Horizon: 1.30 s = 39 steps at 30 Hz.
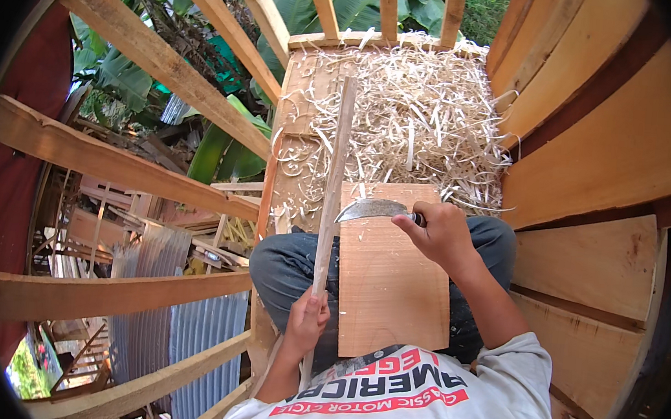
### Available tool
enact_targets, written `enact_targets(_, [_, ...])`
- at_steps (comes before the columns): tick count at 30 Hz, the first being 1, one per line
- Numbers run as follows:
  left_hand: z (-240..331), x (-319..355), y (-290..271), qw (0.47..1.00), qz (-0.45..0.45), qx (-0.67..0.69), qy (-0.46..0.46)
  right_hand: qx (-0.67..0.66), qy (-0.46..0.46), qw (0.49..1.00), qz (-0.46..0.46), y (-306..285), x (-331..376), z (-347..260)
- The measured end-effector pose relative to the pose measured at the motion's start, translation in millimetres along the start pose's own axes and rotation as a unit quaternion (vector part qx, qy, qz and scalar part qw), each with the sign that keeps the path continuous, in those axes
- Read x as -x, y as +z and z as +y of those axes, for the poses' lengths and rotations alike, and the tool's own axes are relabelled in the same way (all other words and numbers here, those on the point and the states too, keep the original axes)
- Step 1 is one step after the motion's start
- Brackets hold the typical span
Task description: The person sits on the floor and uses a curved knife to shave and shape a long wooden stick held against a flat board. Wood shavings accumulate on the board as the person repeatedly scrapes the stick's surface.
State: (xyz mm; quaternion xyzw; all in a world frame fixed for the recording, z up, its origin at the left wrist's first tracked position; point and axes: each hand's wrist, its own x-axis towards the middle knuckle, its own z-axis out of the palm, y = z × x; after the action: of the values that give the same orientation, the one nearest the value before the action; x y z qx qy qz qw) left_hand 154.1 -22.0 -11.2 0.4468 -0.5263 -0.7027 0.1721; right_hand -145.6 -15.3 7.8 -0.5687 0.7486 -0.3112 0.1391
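Observation:
My left hand [307,320] is closed around the lower part of a long, narrow wooden strip [339,155], which points away from me beyond my left knee. In my right hand [441,235] is the dark handle of a knife with a curved, worn blade [372,208]. The blade points left, its tip close to the strip; whether it touches the wood I cannot tell. Across my lap lies a flat rectangular board [393,293], beneath the knife and beside the strip. A few small chips rest on the board.
A heap of pale curled wood shavings [421,122] covers much of the plank floor [301,100] ahead. Slatted wooden rails [126,165] run along the left, with corrugated sheets [206,353] beyond and below. A plank wall [591,261] stands close on my right.

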Motion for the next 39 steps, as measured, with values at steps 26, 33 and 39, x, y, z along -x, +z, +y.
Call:
enact_targets(26, [-18, 12, -22, 0.988, -0.058, -0.092, -0.113, 0.149, 0.041, 0.982, -0.109, 29, -2, 4])
enact_targets(33, [-27, 14, -17, 0.982, -0.038, -0.163, -0.090, 0.211, 0.060, 0.975, -0.027, 32, -15, 35])
enact_targets(39, [-24, 12, -14, 0.977, -0.031, -0.193, -0.087, 0.226, 0.052, 0.973, -0.001, 31, -30, 45])
